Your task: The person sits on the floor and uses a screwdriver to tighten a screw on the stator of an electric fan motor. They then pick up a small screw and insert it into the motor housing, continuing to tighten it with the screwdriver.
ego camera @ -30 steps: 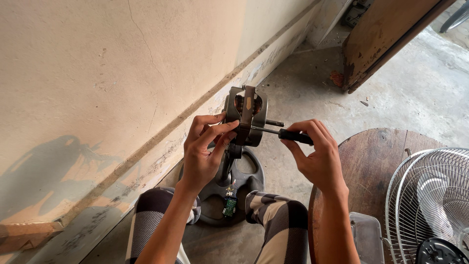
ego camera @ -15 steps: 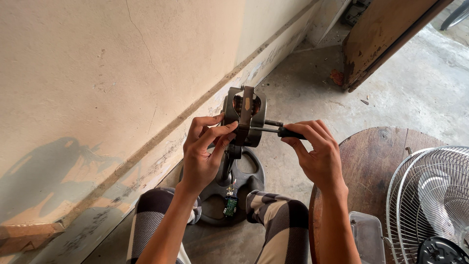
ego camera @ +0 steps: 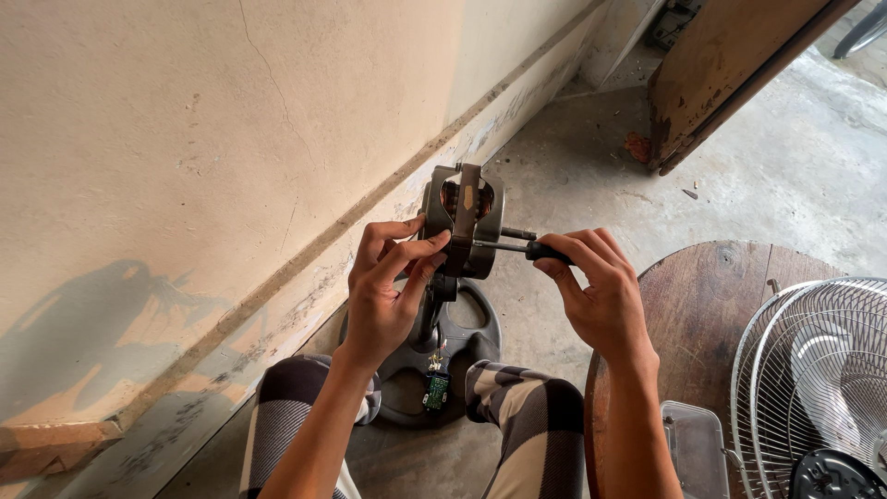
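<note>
Left hand (ego camera: 388,296) fingers clamped on fan motor (ego camera: 462,222), held up over dark base (ego camera: 462,342). Right hand (ego camera: 596,291) fingers closed around screwdriver (ego camera: 522,248), tip at motor's right side.

A cracked, cream plaster wall (ego camera: 231,139) meets a grey concrete floor (ego camera: 767,176). A worn wooden door (ego camera: 730,65) leans at the top right. A round wooden tabletop (ego camera: 711,286) stands beside a wire fan guard (ego camera: 813,370).

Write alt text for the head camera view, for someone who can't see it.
Seen from above, a person's left hand steadies a fan motor while the right hand holds a screwdriver against its side. Below lies a dark fan base on concrete floor by a beige wall; a wire fan guard rests on a round wooden table.
</note>
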